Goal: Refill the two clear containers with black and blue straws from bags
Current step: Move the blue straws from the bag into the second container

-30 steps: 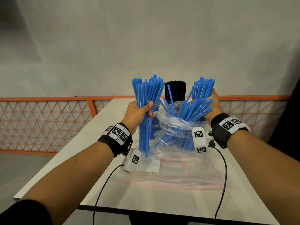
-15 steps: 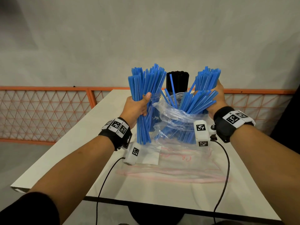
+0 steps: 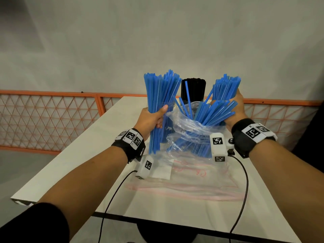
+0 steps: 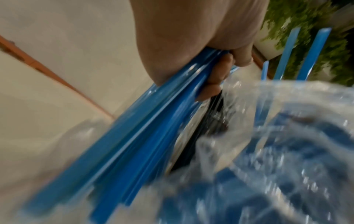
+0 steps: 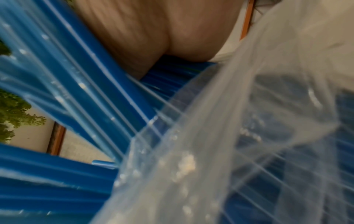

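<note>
My left hand (image 3: 152,118) grips a thick bundle of blue straws (image 3: 161,95), held upright above the table just left of the clear plastic bag (image 3: 185,130). In the left wrist view its fingers (image 4: 216,78) curl round the blue straws (image 4: 153,128). My right hand (image 3: 233,109) grips a second bundle of blue straws (image 3: 224,90) at the bag's right side. More blue straws stick out of the bag's open mouth. A clear container (image 3: 168,128) stands behind the left bundle. Black straws (image 3: 193,88) stand in another container behind the bag.
An empty flat zip bag (image 3: 192,178) lies on the white table (image 3: 87,155) in front of the straw bag. An orange mesh fence (image 3: 52,120) runs behind the table. Cables trail from both wrists over the near edge.
The left hand's bundle has risen slightly and its ends have evened up. The right hand stays on its bundle at the bag. The head view has tilted a little.
</note>
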`<state>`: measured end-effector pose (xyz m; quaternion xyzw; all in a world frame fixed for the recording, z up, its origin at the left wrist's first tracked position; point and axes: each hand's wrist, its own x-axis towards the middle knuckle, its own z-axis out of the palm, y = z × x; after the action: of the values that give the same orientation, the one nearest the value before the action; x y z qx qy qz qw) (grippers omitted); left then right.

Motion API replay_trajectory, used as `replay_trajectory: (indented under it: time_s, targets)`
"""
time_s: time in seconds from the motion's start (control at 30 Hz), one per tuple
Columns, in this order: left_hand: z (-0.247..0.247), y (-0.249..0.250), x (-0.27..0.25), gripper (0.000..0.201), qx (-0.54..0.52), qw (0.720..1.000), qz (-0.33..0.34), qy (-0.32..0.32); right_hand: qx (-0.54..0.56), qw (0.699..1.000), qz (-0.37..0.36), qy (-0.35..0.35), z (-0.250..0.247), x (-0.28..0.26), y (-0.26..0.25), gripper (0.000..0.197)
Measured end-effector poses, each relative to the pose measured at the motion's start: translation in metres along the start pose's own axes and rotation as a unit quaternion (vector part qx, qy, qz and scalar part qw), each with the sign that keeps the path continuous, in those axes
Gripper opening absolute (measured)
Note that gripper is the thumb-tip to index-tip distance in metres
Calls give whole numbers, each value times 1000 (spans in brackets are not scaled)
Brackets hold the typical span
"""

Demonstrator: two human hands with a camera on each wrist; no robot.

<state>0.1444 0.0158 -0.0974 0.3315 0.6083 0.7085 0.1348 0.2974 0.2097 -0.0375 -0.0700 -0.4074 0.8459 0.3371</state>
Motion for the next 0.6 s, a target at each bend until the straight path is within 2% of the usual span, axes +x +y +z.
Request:
replay_trajectory:
  time_s: [0.1, 0.2, 0.3, 0.37, 0.6]
  targets:
    - [-11, 49, 16, 41, -9, 996, 82, 36, -2, 1000, -1, -9, -1, 3, 0, 43]
    - [-18, 105, 41, 38, -48, 982, 159, 89, -2, 1000, 2, -10, -3, 6, 1, 42]
    - [-15, 136, 63, 34, -63, 972, 201, 99, -7, 1000, 8, -6, -4, 7, 1, 41]
    - [-10, 137, 73, 31, -57, 974, 201, 88, -2, 1000, 7, -8, -3, 6, 1, 42]
    - [8, 92, 85, 32, 16, 989, 120, 81, 19, 1000, 11, -5, 1, 3, -1, 44]
